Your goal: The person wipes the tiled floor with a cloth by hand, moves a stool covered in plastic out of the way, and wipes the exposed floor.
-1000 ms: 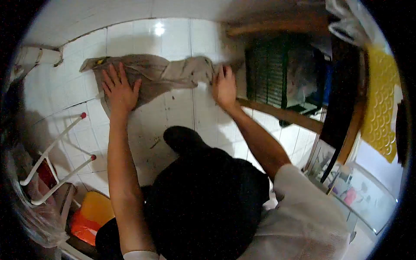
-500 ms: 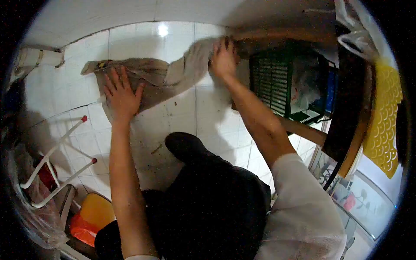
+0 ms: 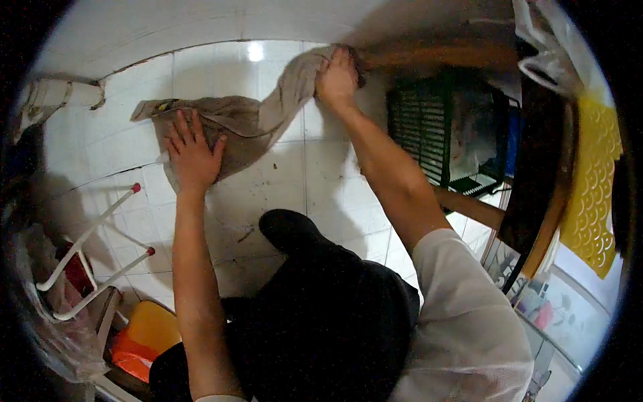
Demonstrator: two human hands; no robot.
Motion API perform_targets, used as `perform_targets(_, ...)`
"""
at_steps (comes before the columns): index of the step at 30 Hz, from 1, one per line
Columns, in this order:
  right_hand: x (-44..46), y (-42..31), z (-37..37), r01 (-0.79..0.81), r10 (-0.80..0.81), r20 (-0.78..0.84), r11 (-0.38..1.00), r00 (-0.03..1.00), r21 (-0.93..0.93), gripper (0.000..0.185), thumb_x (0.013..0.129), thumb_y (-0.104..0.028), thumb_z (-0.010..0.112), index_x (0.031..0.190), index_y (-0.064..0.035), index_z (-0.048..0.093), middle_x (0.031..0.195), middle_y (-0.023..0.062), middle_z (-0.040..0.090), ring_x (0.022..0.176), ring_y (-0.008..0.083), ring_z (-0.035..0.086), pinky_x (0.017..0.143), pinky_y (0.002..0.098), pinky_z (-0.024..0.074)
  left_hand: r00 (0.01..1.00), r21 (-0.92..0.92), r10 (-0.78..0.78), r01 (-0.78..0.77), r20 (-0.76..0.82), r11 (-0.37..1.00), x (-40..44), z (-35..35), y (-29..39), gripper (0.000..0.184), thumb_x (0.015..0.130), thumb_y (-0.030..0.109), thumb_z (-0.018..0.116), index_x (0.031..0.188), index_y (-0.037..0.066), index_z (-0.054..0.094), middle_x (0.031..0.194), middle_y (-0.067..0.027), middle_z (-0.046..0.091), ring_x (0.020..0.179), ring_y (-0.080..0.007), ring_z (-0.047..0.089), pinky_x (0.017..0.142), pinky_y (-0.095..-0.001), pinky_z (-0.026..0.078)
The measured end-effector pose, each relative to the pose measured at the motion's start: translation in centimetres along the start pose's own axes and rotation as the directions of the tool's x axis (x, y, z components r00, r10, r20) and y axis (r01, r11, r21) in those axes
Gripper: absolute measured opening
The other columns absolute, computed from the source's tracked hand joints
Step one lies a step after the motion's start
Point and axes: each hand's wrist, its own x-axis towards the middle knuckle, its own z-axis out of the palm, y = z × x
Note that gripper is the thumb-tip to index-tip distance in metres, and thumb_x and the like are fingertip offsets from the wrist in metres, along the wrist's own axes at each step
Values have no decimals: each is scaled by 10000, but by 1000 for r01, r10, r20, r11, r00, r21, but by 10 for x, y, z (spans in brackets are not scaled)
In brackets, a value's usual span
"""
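Cloth (image 3: pixel 244 122) is lying on floor tiles (image 3: pixel 328 161), crate (image 3: pixel 418 120) standing right; left hand (image 3: pixel 194 155) is pressing, fingers apart; right hand (image 3: pixel 337 82) touching, grip unclear.

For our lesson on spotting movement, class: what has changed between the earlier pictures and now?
The right hand has moved forward, toward the wall, and its end of the cloth has shifted that way too. The left hand stays spread on the cloth's other end.

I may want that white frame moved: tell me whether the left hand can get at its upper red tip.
Probably yes: the left hand lies spread on the cloth, and only cloth and floor tiles show between it and the upper red tip.
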Motion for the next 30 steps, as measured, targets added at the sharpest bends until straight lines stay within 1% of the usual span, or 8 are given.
perform_targets(3,-44,-4,-33,30,-30,43,1000,999,3,554,1009,-257,491,1443,82,428,1498,267,454,1295,448,502,1078,524,425,998,-22,-52,52,28,998,-6,-3,1,881,980,638,484,1637,128,195,1694,-204,109,1530,-486,115,1199,-648,147)
perform_targets(5,-90,7,-58,-59,95,314,991,945,-121,571,1001,-262,503,1445,91,435,1522,286,424,1339,447,473,1100,530,409,997,-28,-69,70,46,997,0,-5,6,876,983,634,481,1639,131,190,1695,-203,103,1531,-488,109,1199,-650,142)
perform_targets(9,-116,23,-45,49,-22,175,987,984,-153,610,987,-304,526,1428,109,442,1514,323,416,1334,455,479,1125,512,396,997,-23,-72,72,7,997,0,3,-1,875,985,628,480,1640,133,179,1698,-199,95,1534,-487,95,1199,-654,133)
perform_targets(11,-68,-9,-56,-13,-6,145,992,989,125,605,1002,-319,517,1419,115,445,1497,317,440,1317,478,487,1115,510,404,999,-34,-35,35,-1,999,-7,9,3,876,985,625,482,1641,135,173,1699,-195,89,1536,-486,88,1199,-654,129)
perform_targets(17,-52,-2,-26,39,-35,59,997,998,-62,645,1031,-373,466,1428,134,429,1526,341,384,1356,462,458,1145,485,391,997,-33,-42,44,60,998,1,-2,2,875,986,613,484,1643,135,160,1702,-195,70,1539,-485,70,1203,-648,120)
perform_targets(23,-95,53,-34,-139,140,27,989,990,-47,639,1020,-383,472,1421,114,452,1462,335,465,1394,495,392,1170,507,340,998,-8,-52,53,38,999,-2,6,-1,877,989,595,488,1641,113,152,1700,-205,56,1536,-497,44,1191,-670,136)
perform_targets(26,-34,7,-83,-524,514,216,852,830,-13,637,1007,-423,484,1391,85,500,1379,330,539,1257,515,522,1110,513,405,997,-33,-24,26,75,999,-10,7,7,895,986,590,497,1642,104,132,1701,-208,31,1534,-503,36,1185,-685,125)
perform_targets(30,-62,53,-30,-172,169,40,983,985,72,656,1004,-428,464,1408,89,475,1371,316,556,1216,501,564,1093,511,426,996,-22,-46,48,73,999,-6,5,7,912,981,578,521,1644,105,111,1701,-211,23,1536,-499,34,1186,-686,125)
